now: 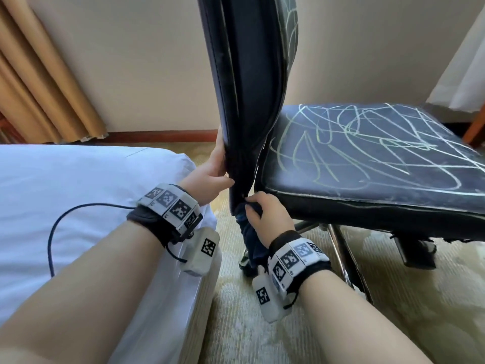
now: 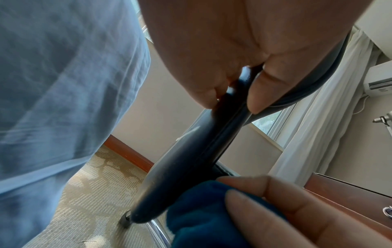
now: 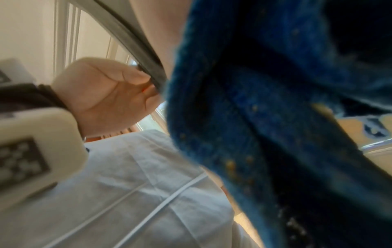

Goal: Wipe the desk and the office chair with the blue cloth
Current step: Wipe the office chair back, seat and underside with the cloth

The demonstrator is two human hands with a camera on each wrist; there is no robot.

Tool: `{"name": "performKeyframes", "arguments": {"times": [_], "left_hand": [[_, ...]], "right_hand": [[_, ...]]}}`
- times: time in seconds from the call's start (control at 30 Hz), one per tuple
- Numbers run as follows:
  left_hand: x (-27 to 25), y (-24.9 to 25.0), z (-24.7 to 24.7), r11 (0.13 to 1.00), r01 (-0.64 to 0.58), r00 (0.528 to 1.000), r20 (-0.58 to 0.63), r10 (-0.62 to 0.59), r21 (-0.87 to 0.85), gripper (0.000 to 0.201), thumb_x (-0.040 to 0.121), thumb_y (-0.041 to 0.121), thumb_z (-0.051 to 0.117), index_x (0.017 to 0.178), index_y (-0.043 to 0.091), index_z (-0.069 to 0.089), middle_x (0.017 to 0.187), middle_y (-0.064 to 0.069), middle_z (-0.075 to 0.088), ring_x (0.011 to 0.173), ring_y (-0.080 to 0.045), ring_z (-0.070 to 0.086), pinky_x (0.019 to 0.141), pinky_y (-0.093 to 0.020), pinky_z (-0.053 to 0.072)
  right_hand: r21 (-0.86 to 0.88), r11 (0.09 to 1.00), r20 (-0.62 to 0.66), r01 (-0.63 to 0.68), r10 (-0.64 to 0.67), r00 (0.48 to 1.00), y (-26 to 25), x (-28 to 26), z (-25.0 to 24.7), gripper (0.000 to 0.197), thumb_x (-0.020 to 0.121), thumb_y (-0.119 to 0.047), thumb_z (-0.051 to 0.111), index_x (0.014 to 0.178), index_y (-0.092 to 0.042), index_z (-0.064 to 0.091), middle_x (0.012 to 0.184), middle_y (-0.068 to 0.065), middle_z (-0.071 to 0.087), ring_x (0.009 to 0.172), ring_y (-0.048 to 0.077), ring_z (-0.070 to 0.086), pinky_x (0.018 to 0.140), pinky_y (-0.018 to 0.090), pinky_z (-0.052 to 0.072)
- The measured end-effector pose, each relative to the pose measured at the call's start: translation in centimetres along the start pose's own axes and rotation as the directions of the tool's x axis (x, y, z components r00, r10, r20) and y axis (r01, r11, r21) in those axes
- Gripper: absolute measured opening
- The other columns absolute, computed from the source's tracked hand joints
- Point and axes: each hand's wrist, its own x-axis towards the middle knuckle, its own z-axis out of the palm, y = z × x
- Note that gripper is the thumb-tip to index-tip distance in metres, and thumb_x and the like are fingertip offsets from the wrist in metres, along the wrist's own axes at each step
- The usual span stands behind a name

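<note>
The left hand point(image 1: 210, 174) grasps the lower side edge of the office chair's backrest point(image 1: 249, 101), thumb on the near face and fingers curled behind, steadying it. The right hand point(image 1: 265, 214) is clenched round the bunched blue cloth point(image 1: 252, 243) and presses it against the bottom end of the backrest, just beside the seat point(image 1: 367, 148); the rest of the cloth hangs down toward the chair's chrome base point(image 1: 338, 243).

To do this stroke well, the left grip should hold firm so the chair does not swivel while the cloth runs along the edge seam under steady pressure. A flatter wad would probably cover more. The seat is scrawled with pale chalk-like lines and looks unwiped, so it likely wants firm overlapping passes. The bed point(image 1: 78, 193) stands just left. No desk is in view.
</note>
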Motion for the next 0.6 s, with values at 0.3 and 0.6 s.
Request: {"name": "performKeyframes", "arguments": {"times": [0.3, 0.6], "left_hand": [[-0.5, 0.7, -0.4, 0.965, -0.067, 0.993, -0.073, 0.088, 0.255, 0.092, 0.08, 0.01, 0.051, 0.15, 0.023, -0.007, 0.156, 0.005, 0.013, 0.143, -0.007, 0.014, 0.118, -0.043, 0.015], [0.7, 7.7, -3.7, 0.908, -0.159, 0.931, -0.249, 0.269, 0.388, 0.087, 0.093, 0.008, 0.05, 0.136, 0.04, -0.019, 0.142, 0.031, -0.009, 0.124, 0.029, 0.006, 0.112, -0.012, 0.014]], "right_hand": [[0.102, 0.979, -0.319, 0.178, -0.137, 0.938, -2.7, 0.4, -6.7, 0.018, 0.092, -0.016, 0.053, 0.108, -0.015, 0.06, 0.105, 0.001, 0.055, 0.087, -0.005, 0.047, 0.076, 0.001, 0.031], [-0.285, 0.772, -0.574, 0.568, -0.612, 0.544, -16.8, 4.8, -15.9, 0.025, 0.091, -0.015, 0.054, 0.114, -0.009, 0.058, 0.113, 0.006, 0.051, 0.097, 0.004, 0.047, 0.082, 0.005, 0.038]]}}
